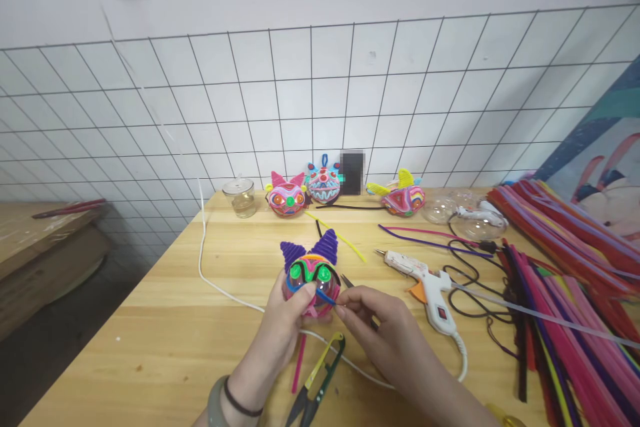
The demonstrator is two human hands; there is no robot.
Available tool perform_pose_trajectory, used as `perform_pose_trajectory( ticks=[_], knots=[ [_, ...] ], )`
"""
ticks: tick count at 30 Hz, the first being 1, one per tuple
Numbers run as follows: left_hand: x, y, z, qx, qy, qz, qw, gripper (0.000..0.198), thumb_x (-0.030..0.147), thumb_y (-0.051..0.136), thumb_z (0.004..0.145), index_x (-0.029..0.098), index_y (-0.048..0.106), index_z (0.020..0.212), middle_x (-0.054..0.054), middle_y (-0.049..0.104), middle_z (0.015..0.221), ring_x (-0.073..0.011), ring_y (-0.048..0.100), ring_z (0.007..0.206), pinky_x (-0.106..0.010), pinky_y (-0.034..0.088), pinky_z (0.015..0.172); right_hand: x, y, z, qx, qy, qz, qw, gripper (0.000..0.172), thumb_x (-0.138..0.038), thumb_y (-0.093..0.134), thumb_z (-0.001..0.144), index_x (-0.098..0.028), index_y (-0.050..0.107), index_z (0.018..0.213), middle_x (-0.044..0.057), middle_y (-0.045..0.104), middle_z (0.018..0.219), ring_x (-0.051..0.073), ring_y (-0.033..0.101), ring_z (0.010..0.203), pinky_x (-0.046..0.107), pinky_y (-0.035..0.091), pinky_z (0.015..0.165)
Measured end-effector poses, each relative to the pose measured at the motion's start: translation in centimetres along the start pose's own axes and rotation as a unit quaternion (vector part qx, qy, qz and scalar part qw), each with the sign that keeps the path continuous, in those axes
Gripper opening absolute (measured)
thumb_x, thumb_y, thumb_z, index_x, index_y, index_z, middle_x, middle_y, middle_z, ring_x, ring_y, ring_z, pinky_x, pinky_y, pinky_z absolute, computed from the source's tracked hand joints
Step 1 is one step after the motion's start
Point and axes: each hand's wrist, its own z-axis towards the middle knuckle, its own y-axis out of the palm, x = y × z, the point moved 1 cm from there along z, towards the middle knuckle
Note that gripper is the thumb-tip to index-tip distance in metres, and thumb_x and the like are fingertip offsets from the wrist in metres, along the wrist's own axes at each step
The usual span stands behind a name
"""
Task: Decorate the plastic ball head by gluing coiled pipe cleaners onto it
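My left hand [289, 312] is closed around a clear ball ornament [311, 270] partly covered with coiled pipe cleaners. It has purple ears, green eyes and pink and orange bands; its thumb-side front is partly hidden. A blue pipe cleaner [326, 296] crosses the lower front of the ball, under my left thumb. Its right end is pinched between the thumb and forefinger of my right hand [373, 317]. A dark pointed tool [346, 280] shows behind the right fingers; whether that hand holds it is unclear. Yellow-and-green thread snips [320, 377] lie below the ball, beside a pink pipe cleaner [299, 365].
A white hot glue gun [423, 283] lies at right, its cord looping around. Pipe cleaner bundles [565, 320] cover the right side. Finished ornaments [287, 195], a lidded glass cup [241, 199] and clear plastic balls [440, 210] stand along the tiled wall. A white cable [220, 287] crosses the table.
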Motion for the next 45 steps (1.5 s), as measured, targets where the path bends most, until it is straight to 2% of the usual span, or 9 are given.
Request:
perform_pose_trajectory(
  ticks=[6, 10, 16, 38, 42, 45],
  knots=[
    [-0.5, -0.4, 0.2, -0.017, -0.008, 0.009, 1.000, 0.041, 0.035, 0.073, 0.071, 0.016, 0.056, 0.102, -0.008, 0.068, 0.085, -0.0192, 0.064, 0.068, -0.032, 0.056, 0.057, 0.3, 0.0, -0.1, 0.028, -0.099, -0.064, 0.993, 0.014, -0.017, 0.054, 0.088, -0.021, 0.067, 0.092, 0.001, 0.067, 0.071, 0.012, 0.056, 0.058, 0.021, 0.043, 0.055],
    [-1.1, -0.7, 0.3, -0.027, -0.001, 0.006, 1.000, 0.040, 0.034, 0.071, 0.072, 0.015, 0.057, 0.104, -0.011, 0.068, 0.090, -0.0205, 0.064, 0.073, -0.032, 0.056, 0.060, 0.4, -0.1, -0.2, 0.029, -0.137, -0.087, 0.986, 0.016, -0.016, 0.052, 0.090, -0.022, 0.066, 0.095, 0.002, 0.068, 0.076, 0.013, 0.061, 0.063, 0.022, 0.045, 0.059],
    [-1.0, -0.7, 0.3, -0.027, -0.015, 0.008, 0.999, 0.040, 0.034, 0.072, 0.072, 0.014, 0.057, 0.104, -0.012, 0.067, 0.093, -0.0229, 0.064, 0.077, -0.035, 0.056, 0.062, 0.5, 0.0, -0.4, 0.030, -0.150, -0.103, 0.983, 0.017, -0.014, 0.052, 0.089, -0.023, 0.064, 0.097, 0.001, 0.069, 0.077, 0.012, 0.064, 0.067, 0.022, 0.045, 0.060],
    [-0.3, -0.4, 0.1, -0.044, -0.013, -0.007, 0.999, 0.040, 0.031, 0.074, 0.069, 0.013, 0.060, 0.103, -0.009, 0.070, 0.091, -0.0207, 0.064, 0.079, -0.031, 0.052, 0.070, 0.2, -0.2, -0.3, 0.017, -0.193, -0.122, 0.974, 0.019, -0.015, 0.049, 0.091, -0.021, 0.065, 0.100, 0.003, 0.068, 0.075, 0.013, 0.062, 0.064, 0.022, 0.044, 0.056],
    [-0.2, -0.4, 0.0, -0.051, -0.024, -0.004, 0.998, 0.038, 0.032, 0.073, 0.070, 0.014, 0.060, 0.101, -0.008, 0.070, 0.088, -0.0201, 0.064, 0.074, -0.031, 0.052, 0.065, 0.2, -0.3, -0.4, 0.023, -0.215, -0.136, 0.967, 0.021, -0.013, 0.049, 0.092, -0.021, 0.064, 0.104, 0.003, 0.067, 0.074, 0.013, 0.061, 0.062, 0.023, 0.043, 0.055],
    [-0.2, -0.4, -0.1, -0.050, -0.022, -0.009, 0.998, 0.036, 0.031, 0.073, 0.070, 0.015, 0.061, 0.099, -0.008, 0.070, 0.088, -0.0201, 0.064, 0.077, -0.031, 0.051, 0.069, 0.4, -0.3, -0.5, 0.016, -0.232, -0.146, 0.961, 0.023, -0.013, 0.049, 0.092, -0.020, 0.062, 0.109, 0.004, 0.066, 0.075, 0.014, 0.060, 0.063, 0.023, 0.043, 0.055]
  ],
)
